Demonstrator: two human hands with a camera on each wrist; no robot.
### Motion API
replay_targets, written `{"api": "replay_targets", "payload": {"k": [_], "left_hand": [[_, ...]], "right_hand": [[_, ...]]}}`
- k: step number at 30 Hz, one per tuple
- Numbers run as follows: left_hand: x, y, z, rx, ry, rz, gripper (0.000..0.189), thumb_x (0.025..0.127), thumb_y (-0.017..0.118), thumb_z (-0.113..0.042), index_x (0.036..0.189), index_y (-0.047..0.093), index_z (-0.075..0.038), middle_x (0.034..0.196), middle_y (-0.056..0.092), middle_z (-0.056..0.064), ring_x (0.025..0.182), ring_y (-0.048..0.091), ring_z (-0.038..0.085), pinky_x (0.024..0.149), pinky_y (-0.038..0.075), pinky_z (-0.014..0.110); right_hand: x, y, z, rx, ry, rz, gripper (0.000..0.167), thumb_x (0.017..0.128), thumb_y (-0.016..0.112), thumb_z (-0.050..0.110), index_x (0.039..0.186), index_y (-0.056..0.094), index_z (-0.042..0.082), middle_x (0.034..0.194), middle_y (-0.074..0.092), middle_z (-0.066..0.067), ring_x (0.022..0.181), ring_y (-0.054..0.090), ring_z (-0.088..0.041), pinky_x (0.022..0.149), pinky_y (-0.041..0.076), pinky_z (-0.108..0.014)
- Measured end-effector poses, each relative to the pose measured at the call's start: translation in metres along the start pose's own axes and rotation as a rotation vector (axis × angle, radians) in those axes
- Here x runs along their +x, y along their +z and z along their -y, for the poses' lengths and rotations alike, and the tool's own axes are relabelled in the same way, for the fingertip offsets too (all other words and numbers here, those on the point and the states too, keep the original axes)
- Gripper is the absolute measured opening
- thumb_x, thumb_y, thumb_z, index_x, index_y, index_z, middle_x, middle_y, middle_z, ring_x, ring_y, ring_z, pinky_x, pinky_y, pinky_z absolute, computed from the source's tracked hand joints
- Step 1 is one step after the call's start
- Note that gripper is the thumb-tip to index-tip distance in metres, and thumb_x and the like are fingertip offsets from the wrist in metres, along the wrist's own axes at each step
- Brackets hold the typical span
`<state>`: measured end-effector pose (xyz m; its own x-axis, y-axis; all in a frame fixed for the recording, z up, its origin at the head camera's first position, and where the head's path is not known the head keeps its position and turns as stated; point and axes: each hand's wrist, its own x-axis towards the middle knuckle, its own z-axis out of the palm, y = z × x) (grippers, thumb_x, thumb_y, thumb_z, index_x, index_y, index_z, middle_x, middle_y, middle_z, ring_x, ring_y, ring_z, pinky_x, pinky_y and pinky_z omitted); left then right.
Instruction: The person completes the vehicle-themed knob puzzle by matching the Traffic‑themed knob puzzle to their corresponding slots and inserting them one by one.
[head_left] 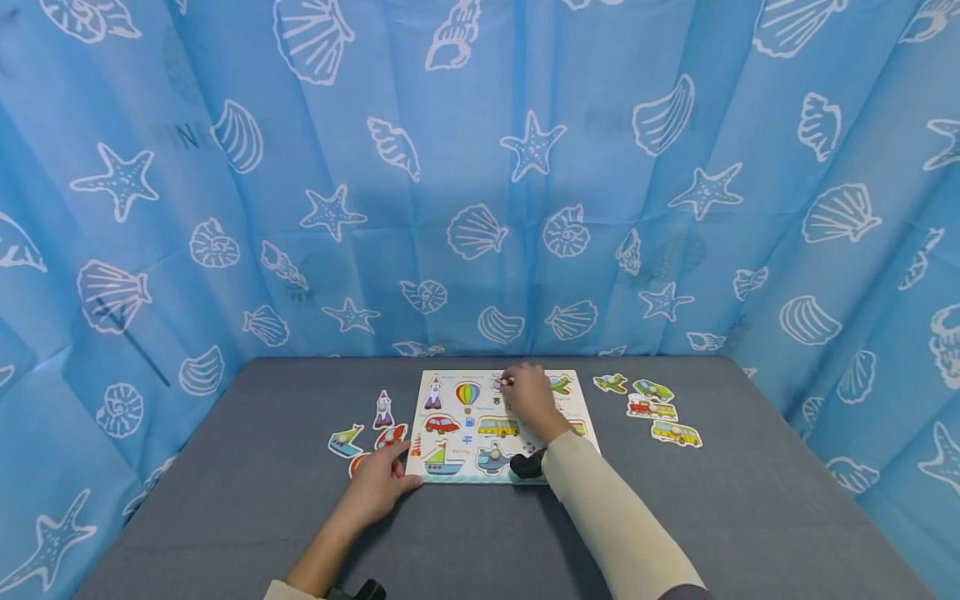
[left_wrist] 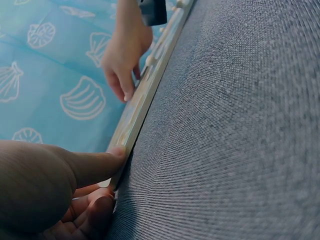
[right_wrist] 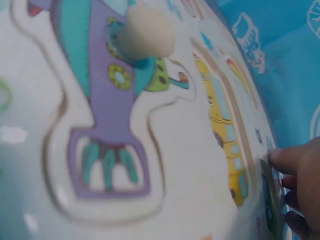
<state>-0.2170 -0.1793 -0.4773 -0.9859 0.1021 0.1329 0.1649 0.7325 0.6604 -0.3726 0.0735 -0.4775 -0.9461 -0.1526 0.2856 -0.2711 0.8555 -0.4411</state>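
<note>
Left fingers (left_wrist: 100, 211) pinch the puzzle board (head_left: 417, 417) beneath the bent right fingers (left_wrist: 125, 84), whose hold I cannot tell; loose pieces (head_left: 677, 433) lie rightward. Fitting seems in hand, next calling for careful alignment.

Glossy puzzle board (right_wrist: 185, 165), matt woven tablecloth (left_wrist: 225, 125)

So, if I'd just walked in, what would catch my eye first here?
Probably the bright blue curtain with white shells and starfish, filling the background. Next, the colourful board on the grey table, its near left corner held by the left hand, the right hand over its far half. A rocket piece lies left of it, a bus piece right.
</note>
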Motion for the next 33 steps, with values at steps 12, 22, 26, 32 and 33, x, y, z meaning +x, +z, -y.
{"api": "replay_targets", "payload": {"k": [12, 22, 26, 32, 33], "left_hand": [[0.001, 0.001, 0.0, -0.014, -0.01, 0.016, 0.058, 0.077, 0.081, -0.013, 0.127, 0.058, 0.006, 0.064, 0.047, -0.003, 0.053, 0.041, 0.011, 0.051, 0.033, 0.027], [0.001, -0.001, 0.001, -0.007, -0.028, 0.037, 0.058, 0.078, 0.081, -0.015, 0.127, 0.058, 0.006, 0.065, 0.047, -0.002, 0.054, 0.042, 0.012, 0.051, 0.033, 0.027], [0.001, -0.001, 0.0, -0.009, -0.032, 0.034, 0.058, 0.078, 0.081, -0.014, 0.127, 0.058, 0.006, 0.065, 0.047, -0.002, 0.054, 0.042, 0.013, 0.052, 0.033, 0.027], [0.0, -0.001, 0.0, -0.005, -0.019, 0.029, 0.057, 0.078, 0.081, -0.014, 0.127, 0.058, 0.006, 0.065, 0.046, -0.003, 0.054, 0.042, 0.012, 0.052, 0.033, 0.027], [0.0, -0.001, -0.001, -0.003, -0.018, 0.029, 0.057, 0.078, 0.081, -0.014, 0.127, 0.059, 0.006, 0.065, 0.046, -0.003, 0.054, 0.042, 0.012, 0.052, 0.033, 0.027]], "right_hand": [[-0.008, -0.017, -0.007, 0.151, -0.002, 0.071, 0.04, 0.088, 0.072, 0.014, 0.126, 0.063, 0.004, 0.127, 0.059, -0.016, 0.124, 0.047, -0.037, 0.103, 0.034, -0.05], [-0.021, -0.039, -0.03, 0.201, 0.007, 0.099, 0.039, 0.093, 0.066, 0.016, 0.127, 0.061, -0.001, 0.129, 0.057, -0.021, 0.122, 0.048, -0.039, 0.099, 0.038, -0.053], [-0.024, -0.048, -0.041, 0.221, -0.014, 0.089, 0.036, 0.093, 0.064, 0.015, 0.124, 0.062, -0.002, 0.125, 0.059, -0.022, 0.118, 0.051, -0.04, 0.098, 0.038, -0.054], [-0.031, -0.06, -0.059, 0.237, -0.004, 0.113, 0.028, 0.093, 0.065, 0.014, 0.116, 0.067, -0.001, 0.117, 0.063, -0.018, 0.107, 0.059, -0.036, 0.087, 0.046, -0.05], [-0.032, -0.062, -0.062, 0.244, -0.004, 0.116, 0.026, 0.093, 0.065, 0.014, 0.115, 0.067, 0.0, 0.116, 0.063, -0.018, 0.106, 0.059, -0.036, 0.086, 0.047, -0.05]]}}
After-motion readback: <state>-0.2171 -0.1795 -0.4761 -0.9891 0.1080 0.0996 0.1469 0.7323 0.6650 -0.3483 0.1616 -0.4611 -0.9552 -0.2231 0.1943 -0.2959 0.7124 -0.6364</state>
